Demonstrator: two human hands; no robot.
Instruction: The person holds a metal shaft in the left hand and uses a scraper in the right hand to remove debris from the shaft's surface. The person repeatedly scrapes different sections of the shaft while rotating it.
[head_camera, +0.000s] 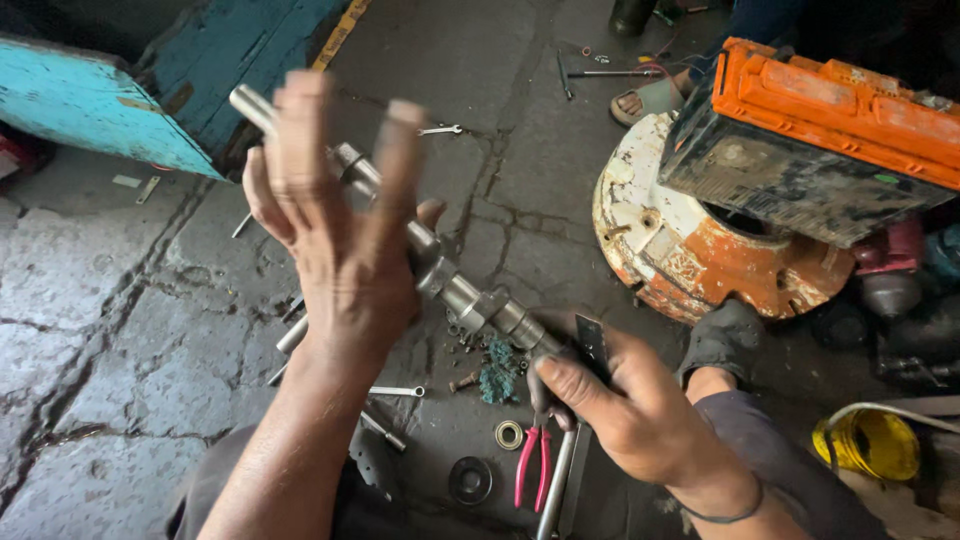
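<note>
Over a cracked concrete floor [120,330], a person steadies a long stepped steel shaft [450,285]. The right hand [620,410] closes its grip around the shaft's lower end, while the left hand [335,215] rests against the upper part, fingers spread wide and holding nothing. With only one hand clamped, the greasy shaft could slip and drop onto the pink-handled pliers [532,465], bearing ring [509,434] and loose bolts [462,380] below.
</note>
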